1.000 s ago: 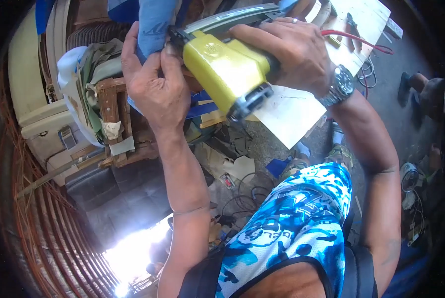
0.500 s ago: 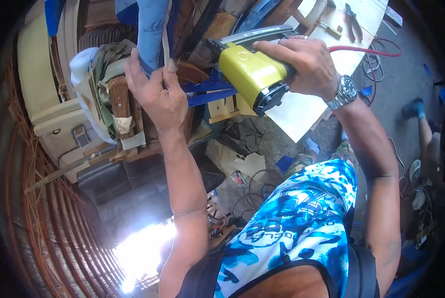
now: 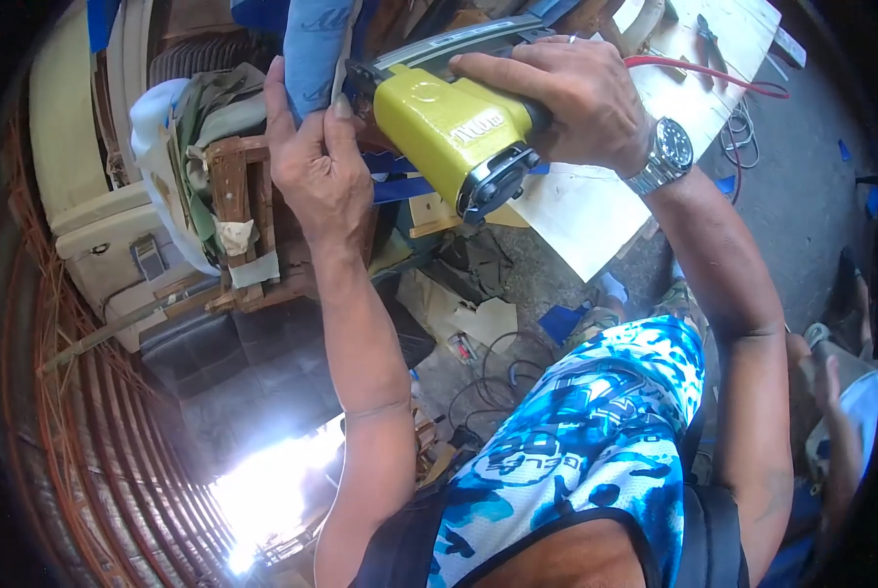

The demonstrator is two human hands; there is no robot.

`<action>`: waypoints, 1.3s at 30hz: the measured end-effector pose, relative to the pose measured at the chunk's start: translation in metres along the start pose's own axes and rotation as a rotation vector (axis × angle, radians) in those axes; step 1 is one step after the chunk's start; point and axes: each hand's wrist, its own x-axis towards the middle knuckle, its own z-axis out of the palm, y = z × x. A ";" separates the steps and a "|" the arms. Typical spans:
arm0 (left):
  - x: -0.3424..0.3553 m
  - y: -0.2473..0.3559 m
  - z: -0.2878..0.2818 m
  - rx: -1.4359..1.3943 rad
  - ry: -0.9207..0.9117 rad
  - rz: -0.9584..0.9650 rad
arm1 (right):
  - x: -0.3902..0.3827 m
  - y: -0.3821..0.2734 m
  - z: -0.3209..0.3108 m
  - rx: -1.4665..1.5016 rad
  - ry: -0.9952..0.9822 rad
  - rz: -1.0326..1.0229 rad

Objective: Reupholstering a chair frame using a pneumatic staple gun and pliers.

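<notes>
In my right hand [image 3: 591,103] is a yellow pneumatic staple gun [image 3: 449,137], its nose pointing left. That nose meets or nearly meets the edge of a light blue fabric [image 3: 316,54] stretched over a long narrow piece. My left hand [image 3: 323,176] pinches the fabric's edge just below the nose, thumb and fingers closed on it. A thin pale strip [image 3: 339,83] runs along that edge beside my thumb. Whether the nose touches the strip is hard to make out.
A red air hose [image 3: 703,67] trails right from the staple gun. Pliers [image 3: 708,39] lie on a pale tabletop [image 3: 743,73]. Wooden framing [image 3: 238,186] with draped cloth stands left, above a dark cushioned seat [image 3: 252,363]. Another person [image 3: 841,392] is at the right edge.
The staple gun has moved left, bringing its nose up to the fabric edge by my left thumb. My left hand keeps its pinch. The person at the right has come further into view.
</notes>
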 end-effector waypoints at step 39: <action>-0.025 -0.004 -0.001 0.145 0.023 0.024 | -0.015 -0.012 0.007 -0.001 0.017 0.019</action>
